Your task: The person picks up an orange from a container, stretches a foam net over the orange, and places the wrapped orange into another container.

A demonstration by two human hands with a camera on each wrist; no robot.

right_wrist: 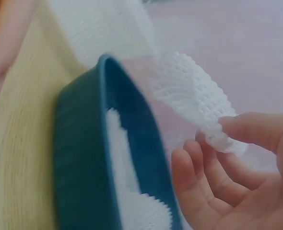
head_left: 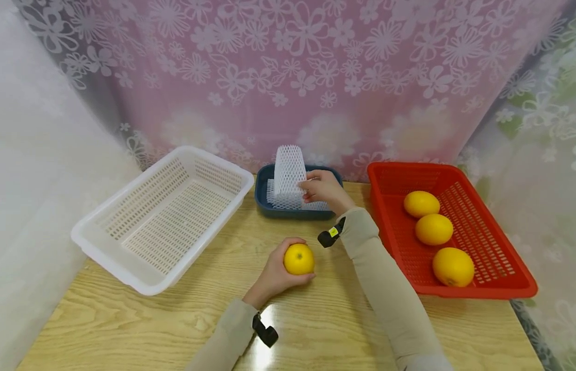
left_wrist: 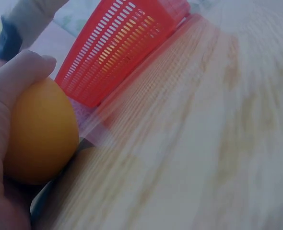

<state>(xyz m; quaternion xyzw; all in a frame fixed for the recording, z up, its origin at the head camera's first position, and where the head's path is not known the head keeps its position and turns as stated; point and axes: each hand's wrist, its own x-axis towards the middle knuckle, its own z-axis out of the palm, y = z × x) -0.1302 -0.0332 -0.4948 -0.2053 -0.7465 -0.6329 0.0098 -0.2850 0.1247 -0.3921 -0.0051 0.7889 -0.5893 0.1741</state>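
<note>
My left hand (head_left: 276, 270) grips a round yellow fruit (head_left: 299, 259), possibly an orange, just above the table's middle. In the left wrist view the thumb curls over the fruit (left_wrist: 43, 132). At the back, my right hand (head_left: 326, 189) pinches a white foam net sleeve (head_left: 289, 167) between thumb and fingers. The sleeve stands up above a dark blue tub (head_left: 294, 213), where more white foam nets (head_left: 275, 198) lie. In the right wrist view the pinched foam net (right_wrist: 192, 91) is beside the tub's rim (right_wrist: 105, 72).
A white slotted basket (head_left: 162, 216) stands on the left. On the right, a red basket (head_left: 399, 252) holds three yellow fruits (head_left: 434, 230). The wooden table (head_left: 144, 324) runs beneath everything, with a pink flowered curtain (head_left: 269, 77) behind.
</note>
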